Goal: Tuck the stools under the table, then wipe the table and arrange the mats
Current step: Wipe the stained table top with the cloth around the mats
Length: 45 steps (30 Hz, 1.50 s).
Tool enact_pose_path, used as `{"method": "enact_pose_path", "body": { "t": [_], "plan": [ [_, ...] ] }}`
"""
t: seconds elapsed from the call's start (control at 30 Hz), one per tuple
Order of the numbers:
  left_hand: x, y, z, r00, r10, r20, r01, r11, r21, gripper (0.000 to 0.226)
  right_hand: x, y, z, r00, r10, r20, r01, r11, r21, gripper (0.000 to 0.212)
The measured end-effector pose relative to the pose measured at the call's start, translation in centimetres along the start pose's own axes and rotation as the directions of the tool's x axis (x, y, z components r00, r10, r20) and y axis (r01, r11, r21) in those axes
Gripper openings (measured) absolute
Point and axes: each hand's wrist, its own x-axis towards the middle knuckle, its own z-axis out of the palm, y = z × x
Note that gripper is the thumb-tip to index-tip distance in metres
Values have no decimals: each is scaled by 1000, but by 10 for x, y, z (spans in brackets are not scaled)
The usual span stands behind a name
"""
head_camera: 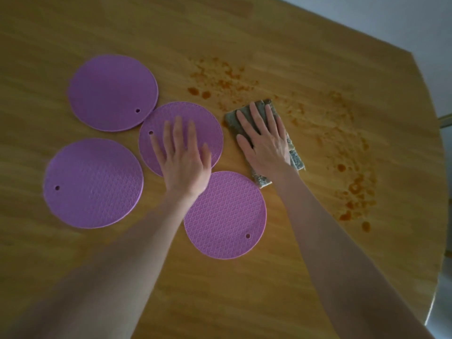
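Several round purple mats lie on the wooden table (220, 33). The far one (112, 91) and the near left one (93, 183) lie free. My left hand (183, 157) presses flat, fingers spread, on the middle mat (159, 123). Another mat (227, 216) lies just below that hand. My right hand (265, 140) lies flat on a folded grey cloth (297, 160), pressing it to the tabletop. Orange-brown stains (220, 77) spread beyond the cloth, and more of them (354, 187) curve down the right side. No stools are in view.
The table's right edge (437, 167) runs diagonally, with pale floor beyond it at the top right. Bare wood extends across the far side and along the near edge under my forearms.
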Motion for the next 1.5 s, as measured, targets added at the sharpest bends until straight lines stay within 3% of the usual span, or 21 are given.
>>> {"method": "enact_pose_path", "body": {
  "t": [0.13,0.33,0.47,0.87,1.1,1.27,1.5],
  "plan": [
    [10,-10,6,992,-29,122,19,996,84,65,-5,-5,2,997,81,-16,-80,996,25,56],
    [11,-10,1,987,-39,154,26,996,85,66,37,-15,-3,997,-83,-5,82,996,-21,57],
    [12,-8,-1,981,-55,184,39,995,86,68,45,-3,-3,998,-65,-24,65,997,-28,56],
    [13,-7,-4,980,-56,192,36,994,108,67,80,-11,-7,991,-129,-26,128,991,-39,56],
    [14,-7,-4,977,-56,204,35,994,106,66,112,-34,-13,965,-260,48,262,964,-48,57],
    [14,-7,-3,977,-46,211,24,994,102,65,112,-23,-13,980,-201,9,201,978,-60,57],
    [14,-8,-5,979,-41,202,21,995,100,63,145,-48,-18,938,-343,54,346,936,-67,55]
  ]
}}
